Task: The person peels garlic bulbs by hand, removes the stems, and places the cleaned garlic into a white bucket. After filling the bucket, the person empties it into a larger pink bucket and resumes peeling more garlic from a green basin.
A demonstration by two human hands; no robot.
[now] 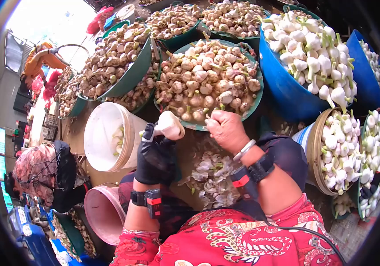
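Observation:
A black glove covers my left hand (156, 160), which is closed around the stem end of a white garlic bulb (171, 126); the bulb's root end points to the right. My right hand (228, 132), bare and with a bracelet at the wrist, is closed in a pinch a little to the right of the bulb, apart from it. What its fingertips hold, if anything, is too small to make out. Just beyond both hands stands a green tub (248, 116) heaped with unpeeled, soil-stained garlic. Below and between my forearms lies a pile of garlic skins (212, 177).
Left of me are a white bucket (103, 137) with some scraps inside and a pinkish bucket (103, 213). To the right, a blue tub (283, 95) and another bucket (307, 144) hold white garlic. More green tubs stand behind. Other people (43, 60) are at the left.

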